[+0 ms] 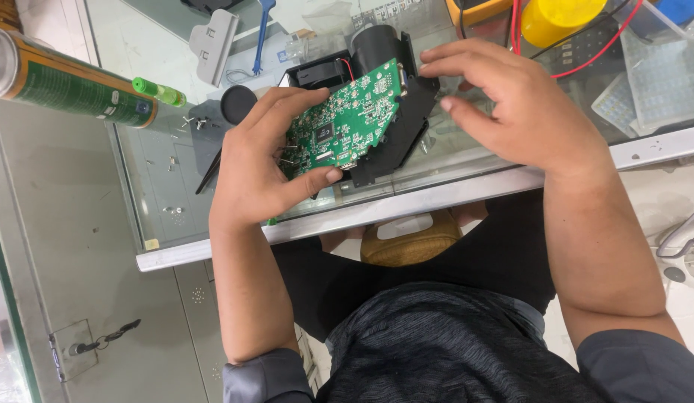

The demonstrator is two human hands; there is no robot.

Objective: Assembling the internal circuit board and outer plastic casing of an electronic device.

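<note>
**Holding a green circuit board over its black housing**

Gripping the green circuit board with my left hand, I have my thumb pressed along its lower edge and my fingers curled over its upper left side, so that hand is closed on the board. The board sits tilted, its component side facing up at me, with a dark square chip near its middle and many small parts scattered across it. It rests on top of a black plastic housing, which lies on the glass tabletop close to the near metal edge. A black cylinder-shaped part of the housing sticks up behind the board, and a thin red wire runs beside the board's top corner.

My right hand comes in from the right, fingers bent and spread, with the fingertips touching the housing's upper right edge just beside the board. It presses against the housing rather than wrapping fully around it; I cannot tell how firm the hold is.

To the left, well apart from my hands, lies a large can with a green label, with a small green-capped tube near it. A round black cap rests just beside my left knuckles. Behind my right hand stand a yellow container and red wires.
</note>
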